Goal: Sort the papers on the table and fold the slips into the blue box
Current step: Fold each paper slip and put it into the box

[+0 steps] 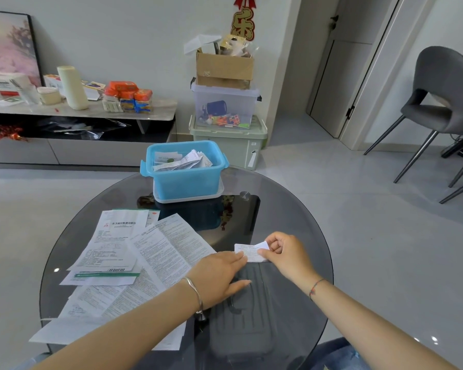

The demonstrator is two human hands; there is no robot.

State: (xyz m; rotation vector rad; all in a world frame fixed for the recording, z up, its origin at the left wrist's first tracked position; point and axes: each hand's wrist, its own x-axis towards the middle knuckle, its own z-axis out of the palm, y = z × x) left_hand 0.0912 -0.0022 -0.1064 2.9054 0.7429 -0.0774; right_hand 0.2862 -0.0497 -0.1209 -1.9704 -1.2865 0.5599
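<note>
Glass is the first worry: the round dark glass table (292, 209) under both hands looks slick, so paper pressed lightly could skate away mid-crease. The spread of large white printed leaflets (150, 252), just left of the left hand and partly under its forearm, could be dragged off the near edge if that arm swings. The blue plastic box (187, 182) sits well beyond both hands with slips in it, so a loosely folded one dropped from here might spring open or miss. The left hand (217, 273) lies with fingers straight, tips pressing the small white slip (247, 252), while the right hand (286, 252) pinches its right end, 1 corner lifted; an uneven pull could skew the fold or tear it. The leaflets' near ends are covered by the forearm, the box's lower contents sit below its rim, the slip's print is too small to read, and I cannot tell how many layers are folded.
</note>
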